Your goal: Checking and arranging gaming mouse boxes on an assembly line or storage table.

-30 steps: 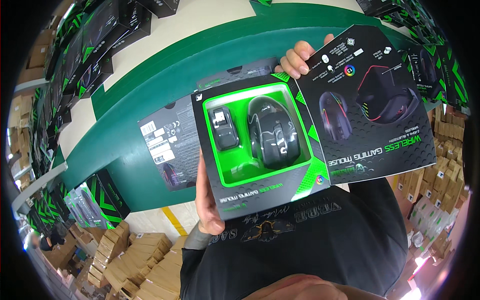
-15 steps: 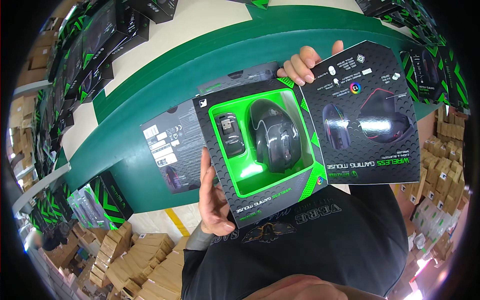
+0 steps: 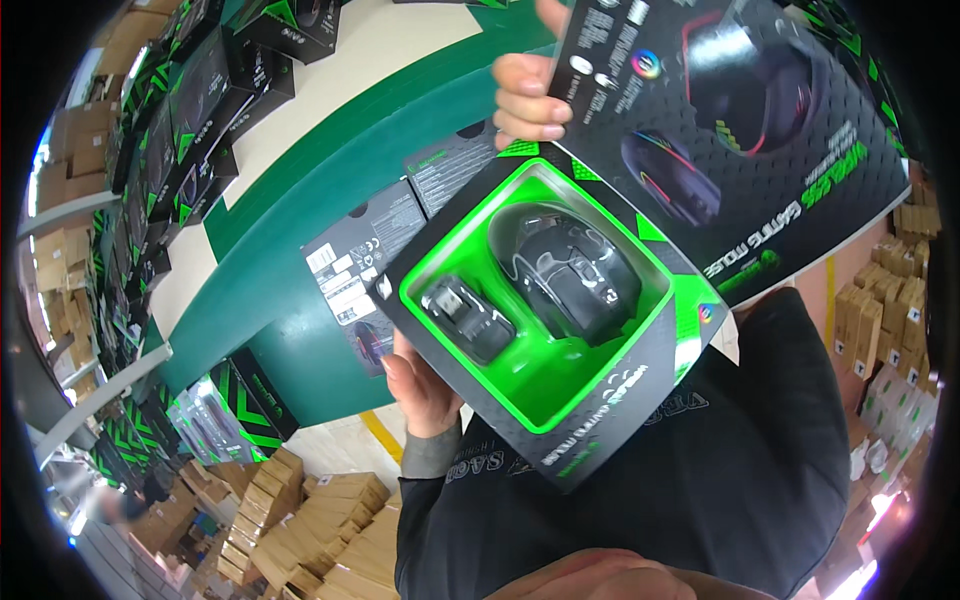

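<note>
Held up in front of my chest is a black and green gaming mouse box (image 3: 600, 395) with its front flap (image 3: 770, 190) swung out to the right. Through the framed front a black computer mouse (image 3: 570, 275) shows in the green tray (image 3: 560, 385). Left of it, a small black piece with a USB plug (image 3: 468, 318) sits in its own recess. My left hand (image 3: 420, 385) grips the box's lower left side, its fingers partly hidden behind it. At the top, my right hand (image 3: 530, 98) is closed on the box near the flap's hinge.
Flat grey-black packaging (image 3: 375, 240) with printed panels lies on the green table (image 3: 260, 290) behind the box. Similar mouse boxes (image 3: 195, 130) stand stacked along the left. Brown cartons (image 3: 320, 525) pile up at lower left, and more cartons (image 3: 880, 310) stand at right.
The box has turned, its lower end swinging right, and come nearer the camera. Its flap has shifted up and right. My right hand has moved left and upward.
</note>
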The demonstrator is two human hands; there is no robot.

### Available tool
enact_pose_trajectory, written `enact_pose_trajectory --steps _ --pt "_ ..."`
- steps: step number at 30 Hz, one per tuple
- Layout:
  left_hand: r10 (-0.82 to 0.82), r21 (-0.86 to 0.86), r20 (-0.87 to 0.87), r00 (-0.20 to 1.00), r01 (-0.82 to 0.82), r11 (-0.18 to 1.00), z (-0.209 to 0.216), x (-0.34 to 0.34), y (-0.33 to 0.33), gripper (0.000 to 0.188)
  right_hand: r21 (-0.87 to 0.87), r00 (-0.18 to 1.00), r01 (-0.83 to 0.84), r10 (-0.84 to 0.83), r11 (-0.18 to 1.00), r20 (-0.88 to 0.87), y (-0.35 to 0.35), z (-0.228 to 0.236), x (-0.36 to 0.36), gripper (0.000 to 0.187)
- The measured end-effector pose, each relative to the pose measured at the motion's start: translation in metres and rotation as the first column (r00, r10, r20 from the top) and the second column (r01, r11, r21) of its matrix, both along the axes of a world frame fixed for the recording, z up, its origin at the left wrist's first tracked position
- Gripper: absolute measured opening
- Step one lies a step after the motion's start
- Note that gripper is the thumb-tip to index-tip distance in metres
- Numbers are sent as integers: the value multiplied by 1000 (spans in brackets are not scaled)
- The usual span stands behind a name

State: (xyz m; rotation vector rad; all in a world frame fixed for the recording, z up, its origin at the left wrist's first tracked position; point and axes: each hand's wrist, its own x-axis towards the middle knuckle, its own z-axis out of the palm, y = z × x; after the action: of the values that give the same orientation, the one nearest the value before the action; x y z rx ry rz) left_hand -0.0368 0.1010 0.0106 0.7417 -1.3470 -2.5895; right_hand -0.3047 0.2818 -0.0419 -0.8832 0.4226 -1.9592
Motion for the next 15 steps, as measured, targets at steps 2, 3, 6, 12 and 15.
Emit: enact_pose_trajectory --steps 2,3,6,12,15 --pt "149 -138 91 985 -136 981 7 -4 5 78 39 999 41 -41 998 -11 31 9 26 67" --pt "178 106 5 984 -177 978 -12 5 -1 73 58 998 66 -65 996 -19 49 12 41 67" --pt "137 370 -175 975 -64 927 -19 20 -1 74 76 996 91 -89 993 -22 94 -5 70 68" --pt "15 161 -228 974 23 987 -20 -3 5 78 229 985 170 -157 959 -73 117 -12 20 68" --pt "-57 6 -170 984 59 998 23 53 -1 74 282 987 162 -151 946 -61 94 -19 0 69"
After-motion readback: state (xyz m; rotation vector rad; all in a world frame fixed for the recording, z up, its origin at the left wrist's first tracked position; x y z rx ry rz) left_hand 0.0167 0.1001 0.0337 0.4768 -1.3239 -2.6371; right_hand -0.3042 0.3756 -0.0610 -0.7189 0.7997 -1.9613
